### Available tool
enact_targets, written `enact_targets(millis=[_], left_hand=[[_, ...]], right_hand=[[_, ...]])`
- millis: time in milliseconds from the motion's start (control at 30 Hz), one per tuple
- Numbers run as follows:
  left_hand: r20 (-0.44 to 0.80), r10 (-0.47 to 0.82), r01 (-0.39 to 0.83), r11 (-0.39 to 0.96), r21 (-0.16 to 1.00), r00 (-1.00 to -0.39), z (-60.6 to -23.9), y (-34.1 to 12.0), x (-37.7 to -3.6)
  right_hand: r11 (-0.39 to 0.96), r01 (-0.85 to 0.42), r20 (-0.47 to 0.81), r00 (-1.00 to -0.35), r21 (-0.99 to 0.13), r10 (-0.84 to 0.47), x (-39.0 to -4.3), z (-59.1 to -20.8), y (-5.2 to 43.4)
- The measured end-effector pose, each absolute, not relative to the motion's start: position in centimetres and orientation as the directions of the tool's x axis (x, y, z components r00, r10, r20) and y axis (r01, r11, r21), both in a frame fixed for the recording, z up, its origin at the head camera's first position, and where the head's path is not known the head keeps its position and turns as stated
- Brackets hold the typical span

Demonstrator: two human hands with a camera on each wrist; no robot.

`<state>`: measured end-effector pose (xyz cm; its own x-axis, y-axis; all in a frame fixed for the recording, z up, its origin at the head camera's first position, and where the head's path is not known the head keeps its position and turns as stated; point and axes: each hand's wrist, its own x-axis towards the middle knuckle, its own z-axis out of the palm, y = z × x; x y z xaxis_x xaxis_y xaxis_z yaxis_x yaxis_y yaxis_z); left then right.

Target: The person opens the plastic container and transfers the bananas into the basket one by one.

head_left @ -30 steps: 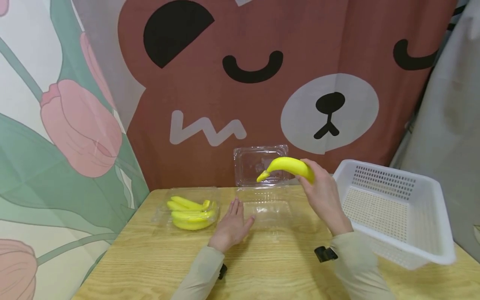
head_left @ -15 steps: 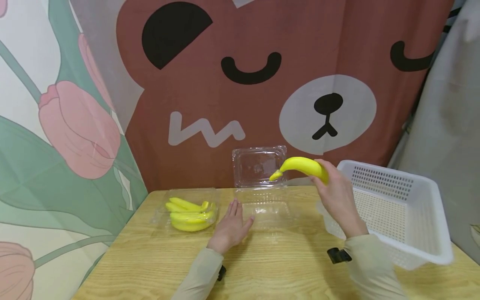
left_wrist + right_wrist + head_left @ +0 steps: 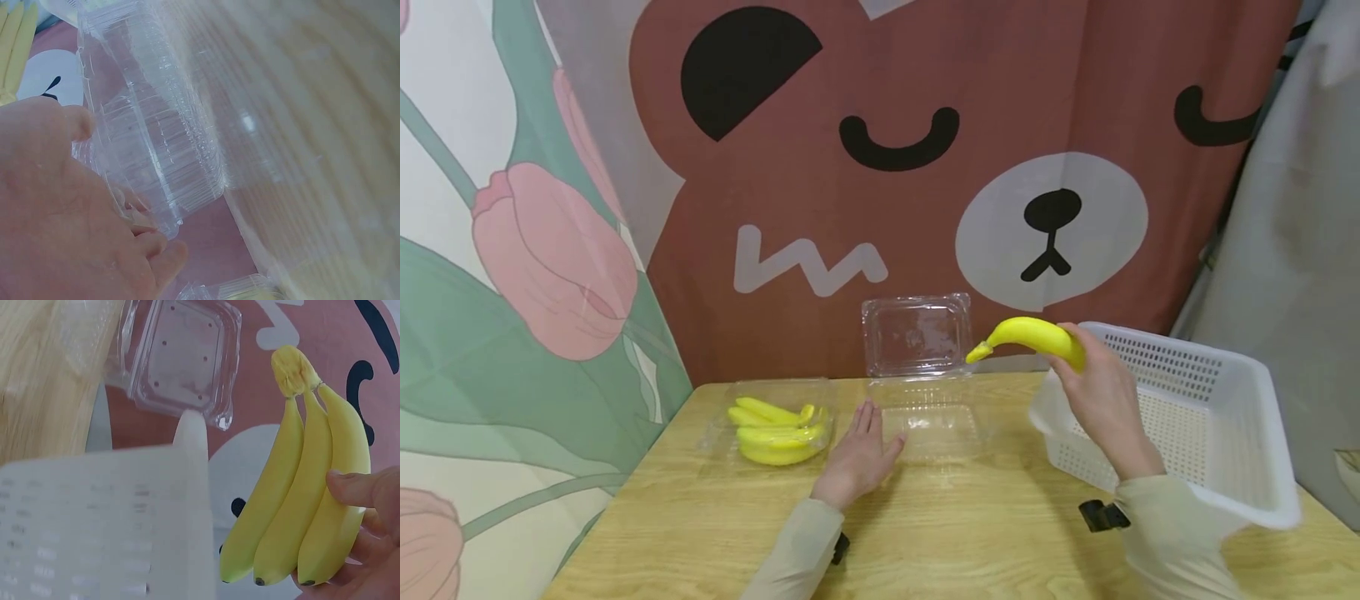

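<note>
Your right hand (image 3: 1101, 400) holds the glossy yellow bunch of three curved bananas (image 3: 1033, 335), its thumb across the face of the bunch and fingers behind, as the right wrist view shows. The hand is closed about the blunt-tip end, leaving the joined stem free. The bunch is raised above the pale wood-grain table (image 3: 970, 533).

Note the long axis: from your fingers it runs leftward in a shallow arch, the stem dipping at the far left end. That stem points toward the hinged clear plastic container (image 3: 928, 429), whose base is open, with the lid standing up behind it. The bunch thus lies between the upright lid on its left and the white rectangular perforated plastic basket (image 3: 1247, 425) on its right; the right hand overlaps the basket's left rim in the head view, though its height above that rim cannot be told.

Your left hand (image 3: 856, 462), fingers extended and grasping nothing, lies along the container's left side, fingertips at the rim. It is nearer the container; the right is nearer the basket. Left of it, a second clear plastic container (image 3: 782, 382) encloses more yellow bananas (image 3: 778, 450).
</note>
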<state>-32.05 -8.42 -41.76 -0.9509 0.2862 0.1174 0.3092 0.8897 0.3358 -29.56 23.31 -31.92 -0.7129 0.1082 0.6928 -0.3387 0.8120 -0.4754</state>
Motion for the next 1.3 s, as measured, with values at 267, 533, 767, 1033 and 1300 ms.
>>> enact_targets(millis=[267,533,767,1033,1300], left_hand=[[0.124,0.293,0.318,0.887,0.335,-0.948,-41.8,-8.5,-32.1],[0.124,0.298,0.323,0.883,0.341,-0.946,-41.6,-8.5,-32.2],[0.117,0.294,0.317,0.883,0.347,-0.949,-41.6,-8.6,-32.0],[0.121,0.297,0.321,0.877,0.358,-0.947,-41.6,-8.6,-32.0],[0.113,0.297,0.317,0.879,0.357,-0.948,-41.4,-8.5,-31.7]], right_hand=[[0.841,-0.265,0.65,-0.749,-0.472,0.129,-29.2,-32.0,25.3],[0.835,-0.152,0.568,-0.794,-0.529,0.215,-28.7,-31.5,27.1],[0.829,-0.102,0.522,-0.817,-0.55,0.246,-28.5,-31.3,28.6],[0.839,-0.053,0.487,-0.833,-0.541,0.262,-28.0,-31.7,30.5],[0.844,0.03,0.426,-0.853,-0.535,0.3,-27.6,-32.1,32.1]])
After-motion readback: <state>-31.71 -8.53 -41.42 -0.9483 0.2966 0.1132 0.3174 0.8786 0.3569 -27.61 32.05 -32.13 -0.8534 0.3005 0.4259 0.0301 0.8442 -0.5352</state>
